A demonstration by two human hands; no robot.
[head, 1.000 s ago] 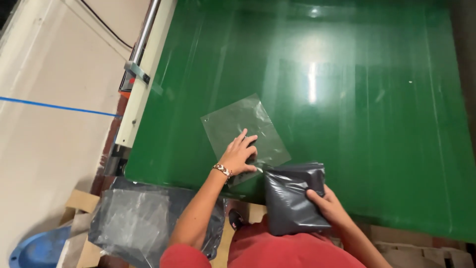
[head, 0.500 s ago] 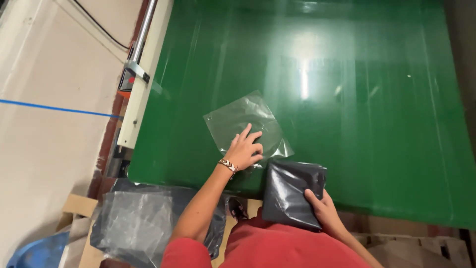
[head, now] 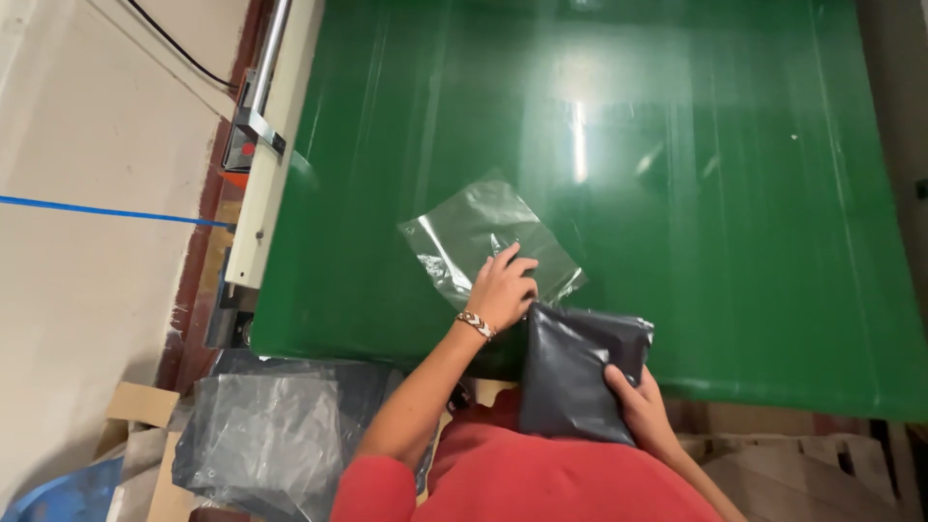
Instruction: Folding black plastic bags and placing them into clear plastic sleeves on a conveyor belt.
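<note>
Clear bag (head: 488, 237) lies flat on the green table (head: 735, 193) near its front edge, left hand (head: 503, 288) pressing on it with fingers curled, looks like pinching the plastic but hard to tell. Right hand (head: 638, 406) grips the dark package (head: 575, 372) at the table edge, touching the bag.

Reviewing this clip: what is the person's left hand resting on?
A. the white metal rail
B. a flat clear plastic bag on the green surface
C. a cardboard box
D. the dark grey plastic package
B: the left hand lies on the flat clear plastic bag spread on the green surface, while the right hand holds the dark grey plastic package at the near edge.
</note>
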